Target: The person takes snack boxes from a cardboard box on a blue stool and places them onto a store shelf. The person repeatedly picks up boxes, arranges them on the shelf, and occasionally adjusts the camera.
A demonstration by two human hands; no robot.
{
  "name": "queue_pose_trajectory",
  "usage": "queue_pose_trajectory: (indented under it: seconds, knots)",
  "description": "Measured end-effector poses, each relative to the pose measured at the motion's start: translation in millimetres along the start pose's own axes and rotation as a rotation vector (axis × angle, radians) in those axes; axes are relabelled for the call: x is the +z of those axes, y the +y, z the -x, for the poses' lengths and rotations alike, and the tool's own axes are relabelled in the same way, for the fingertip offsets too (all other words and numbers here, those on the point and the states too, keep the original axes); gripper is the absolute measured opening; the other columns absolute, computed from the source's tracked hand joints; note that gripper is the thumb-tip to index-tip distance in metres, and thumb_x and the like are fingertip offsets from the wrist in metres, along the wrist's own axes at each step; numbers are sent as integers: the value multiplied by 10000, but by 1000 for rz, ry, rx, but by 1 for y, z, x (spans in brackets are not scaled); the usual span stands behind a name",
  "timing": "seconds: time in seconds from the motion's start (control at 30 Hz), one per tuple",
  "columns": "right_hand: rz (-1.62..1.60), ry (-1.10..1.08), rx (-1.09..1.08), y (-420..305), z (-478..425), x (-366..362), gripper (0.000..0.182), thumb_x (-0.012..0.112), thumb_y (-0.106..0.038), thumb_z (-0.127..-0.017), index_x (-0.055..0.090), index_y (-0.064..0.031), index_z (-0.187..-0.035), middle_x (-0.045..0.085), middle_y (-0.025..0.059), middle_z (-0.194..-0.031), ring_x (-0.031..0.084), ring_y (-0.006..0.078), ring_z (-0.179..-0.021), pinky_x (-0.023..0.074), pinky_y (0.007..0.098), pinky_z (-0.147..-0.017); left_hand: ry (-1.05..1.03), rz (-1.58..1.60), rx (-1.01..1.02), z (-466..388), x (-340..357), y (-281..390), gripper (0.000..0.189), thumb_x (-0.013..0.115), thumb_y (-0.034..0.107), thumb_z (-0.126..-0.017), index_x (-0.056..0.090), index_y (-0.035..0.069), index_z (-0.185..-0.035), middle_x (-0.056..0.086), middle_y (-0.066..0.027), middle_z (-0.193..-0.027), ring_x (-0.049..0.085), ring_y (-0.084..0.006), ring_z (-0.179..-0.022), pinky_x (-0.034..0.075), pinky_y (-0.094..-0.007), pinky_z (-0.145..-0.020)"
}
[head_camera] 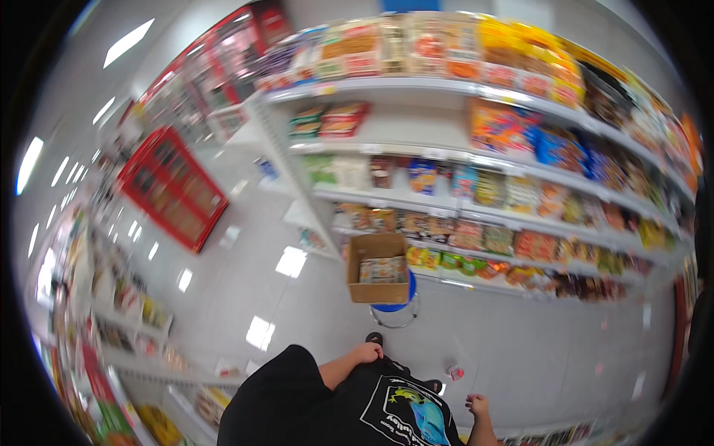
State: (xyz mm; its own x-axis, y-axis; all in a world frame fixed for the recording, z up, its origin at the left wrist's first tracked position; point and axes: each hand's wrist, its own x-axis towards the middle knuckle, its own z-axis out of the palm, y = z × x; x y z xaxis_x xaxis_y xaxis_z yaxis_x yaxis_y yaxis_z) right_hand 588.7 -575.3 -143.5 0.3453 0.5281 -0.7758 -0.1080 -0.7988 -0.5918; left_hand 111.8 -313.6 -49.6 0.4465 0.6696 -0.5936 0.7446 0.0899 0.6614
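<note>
My left hand [369, 352] is at the front of my black T-shirt, near its hem; whether its fingers grip the cloth cannot be made out. My right hand [477, 403] hangs out to the side over the floor, its fingers loosely curled, with no object seen in it. Ahead of me an open cardboard box [379, 293] rests on a round blue stool [395, 307] with metal legs. Packaged goods [382, 270] lie inside the box. Beyond it stands a store shelf [415, 146] with bagged foods on several levels, one level partly bare.
A red display cabinet [173, 189] stands to the left on the tiled floor. Another stocked shelf unit [128, 357] is at the lower left. A small red and clear item [455, 372] lies on the floor near my feet.
</note>
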Motion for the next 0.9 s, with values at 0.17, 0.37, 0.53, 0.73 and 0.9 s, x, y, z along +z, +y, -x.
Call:
queue_pose_trajectory:
  seconds: [0.17, 0.37, 0.53, 0.73, 0.9]
  knots:
    - [81, -123, -11, -41, -36, 12, 149, 593, -180, -971, 712, -128, -1044, 747, 59, -917, 719, 199, -696, 478, 320, -519, 187, 108, -233, 54, 0, -45, 245, 568, 100, -801, 780, 128, -922, 766, -131, -950, 710, -297, -943, 543, -432, -847]
    - [360, -335, -84, -73, -37, 88, 195, 612, -210, -1011, 761, -119, -1098, 772, 78, -957, 740, 227, -795, 574, 386, -657, 382, 440, -395, 90, 3, -99, 265, 570, 67, -790, 786, 90, -942, 762, -144, -898, 716, -282, -841, 557, -414, -746]
    - [497, -558, -381, -123, -18, 162, 241, 639, -201, -1006, 783, -39, -1110, 779, 82, -964, 719, 173, -855, 571, 330, -789, 348, 599, -489, 93, 9, -174, 255, 599, 81, -799, 792, 64, -965, 775, -151, -923, 731, -267, -828, 563, -405, -710]
    - [725, -425, -386, -182, -6, 217, 289, 667, -243, -980, 776, -38, -1152, 790, 74, -976, 708, 143, -894, 546, 308, -822, -116, 162, -363, 50, -27, -219, 317, 645, 286, -844, 792, 49, -997, 766, -165, -918, 720, -294, -802, 568, -450, -738]
    - [550, -134, -172, -210, 34, 244, 250, 711, -308, -949, 816, -108, -1055, 795, 54, -963, 728, 152, -909, 562, 330, -832, -107, -25, -57, -31, -98, -231, 343, 582, 254, -834, 776, 34, -1010, 768, -183, -980, 725, -356, -902, 560, -488, -807]
